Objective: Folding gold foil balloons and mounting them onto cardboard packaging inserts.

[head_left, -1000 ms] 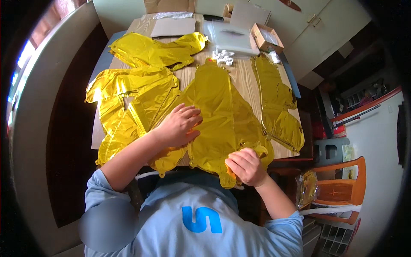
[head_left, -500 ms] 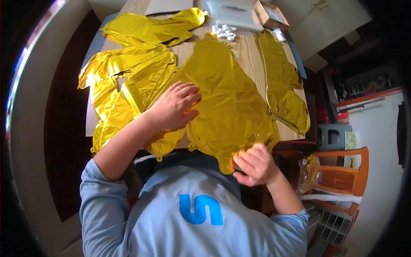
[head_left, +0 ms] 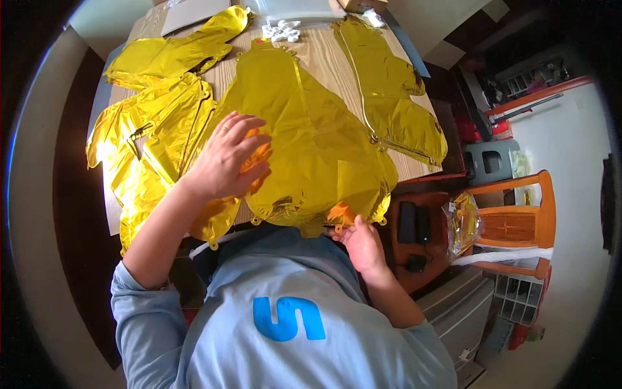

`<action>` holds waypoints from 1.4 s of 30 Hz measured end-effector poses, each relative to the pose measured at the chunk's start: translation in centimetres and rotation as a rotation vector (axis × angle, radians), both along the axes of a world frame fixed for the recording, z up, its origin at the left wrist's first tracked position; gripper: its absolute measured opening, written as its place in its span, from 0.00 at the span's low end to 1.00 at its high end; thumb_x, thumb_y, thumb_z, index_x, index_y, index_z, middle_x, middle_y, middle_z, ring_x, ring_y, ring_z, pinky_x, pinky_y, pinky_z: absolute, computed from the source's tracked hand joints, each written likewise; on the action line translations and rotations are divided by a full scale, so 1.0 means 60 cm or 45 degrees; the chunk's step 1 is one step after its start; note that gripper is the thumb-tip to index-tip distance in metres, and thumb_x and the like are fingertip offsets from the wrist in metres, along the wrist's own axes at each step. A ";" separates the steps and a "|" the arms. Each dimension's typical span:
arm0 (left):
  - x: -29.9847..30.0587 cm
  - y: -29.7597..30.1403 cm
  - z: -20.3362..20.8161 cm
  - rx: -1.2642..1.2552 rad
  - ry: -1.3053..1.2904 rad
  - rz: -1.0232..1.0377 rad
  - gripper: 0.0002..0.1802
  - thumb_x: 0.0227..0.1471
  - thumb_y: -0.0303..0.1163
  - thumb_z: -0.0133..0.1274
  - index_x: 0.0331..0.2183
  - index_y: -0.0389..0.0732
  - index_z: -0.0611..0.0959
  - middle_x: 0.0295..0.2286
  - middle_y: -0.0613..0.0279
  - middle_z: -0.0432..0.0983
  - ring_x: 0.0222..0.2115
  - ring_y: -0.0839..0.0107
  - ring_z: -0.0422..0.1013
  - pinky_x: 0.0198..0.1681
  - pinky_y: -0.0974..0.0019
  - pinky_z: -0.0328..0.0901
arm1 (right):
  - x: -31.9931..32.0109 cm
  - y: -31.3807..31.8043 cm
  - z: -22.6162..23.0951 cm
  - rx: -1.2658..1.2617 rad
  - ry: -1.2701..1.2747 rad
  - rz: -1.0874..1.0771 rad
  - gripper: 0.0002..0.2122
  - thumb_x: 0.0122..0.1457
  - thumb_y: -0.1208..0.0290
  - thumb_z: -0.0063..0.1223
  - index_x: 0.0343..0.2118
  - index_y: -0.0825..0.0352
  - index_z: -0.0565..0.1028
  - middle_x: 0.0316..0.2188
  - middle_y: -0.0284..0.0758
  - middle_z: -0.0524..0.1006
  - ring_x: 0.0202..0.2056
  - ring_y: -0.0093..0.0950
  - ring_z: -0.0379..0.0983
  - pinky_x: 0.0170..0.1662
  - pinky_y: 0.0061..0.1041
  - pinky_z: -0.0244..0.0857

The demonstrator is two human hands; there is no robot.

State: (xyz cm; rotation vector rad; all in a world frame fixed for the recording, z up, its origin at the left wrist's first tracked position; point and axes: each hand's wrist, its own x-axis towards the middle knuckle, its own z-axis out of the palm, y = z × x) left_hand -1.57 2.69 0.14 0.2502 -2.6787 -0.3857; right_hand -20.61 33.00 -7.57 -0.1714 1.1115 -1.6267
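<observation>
A flat gold foil balloon (head_left: 298, 136) lies uninflated across the middle of the table, its near edge crumpled and hanging by my body. Over its left side hovers my left hand (head_left: 227, 159), fingers bent and apart, holding nothing; its orange reflection shows in the foil. My right hand (head_left: 364, 247) is at the near edge, its stretched fingertips touching a small foil tab and the thumb raised apart from them. The fingertips are partly hidden by the foil. Beside my left forearm lies another wrinkled gold foil balloon (head_left: 155, 129) with a slot in it.
More gold foil pieces lie at the far left (head_left: 175, 55) and the right (head_left: 389, 91) of the wooden table (head_left: 317, 48). Small white items (head_left: 282, 30) sit at the far edge. At right stand a wooden chair (head_left: 541, 220) with a clear bag (head_left: 463, 223) and a grey stool (head_left: 489, 162).
The view has shifted, so the table appears farther left. My right hand has moved left along the near edge and its curled fingers have straightened. My left hand still hovers, its fingers more spread.
</observation>
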 end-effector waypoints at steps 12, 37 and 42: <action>-0.028 0.019 -0.019 0.060 -0.060 -0.088 0.31 0.48 0.41 0.65 0.52 0.40 0.77 0.52 0.47 0.69 0.56 0.46 0.65 0.62 0.45 0.58 | -0.010 -0.045 0.106 0.187 0.986 -0.238 0.09 0.64 0.71 0.58 0.40 0.74 0.80 0.32 0.31 0.82 0.32 0.18 0.75 0.36 0.22 0.69; -0.046 0.023 -0.021 -0.013 -0.231 -0.259 0.42 0.42 0.39 0.59 0.62 0.51 0.72 0.56 0.48 0.65 0.62 0.50 0.58 0.68 0.42 0.49 | 0.067 -0.120 0.117 -0.189 2.503 0.157 0.12 0.47 0.74 0.63 0.36 0.64 0.75 0.34 0.34 0.77 0.38 0.33 0.75 0.49 0.39 0.63; -0.045 0.022 -0.035 -0.102 -0.247 -0.221 0.46 0.40 0.37 0.59 0.64 0.52 0.69 0.57 0.48 0.63 0.63 0.50 0.57 0.68 0.42 0.48 | 0.015 -0.106 0.141 -0.520 2.091 0.523 0.15 0.53 0.64 0.66 0.42 0.63 0.81 0.46 0.36 0.81 0.50 0.33 0.78 0.63 0.47 0.60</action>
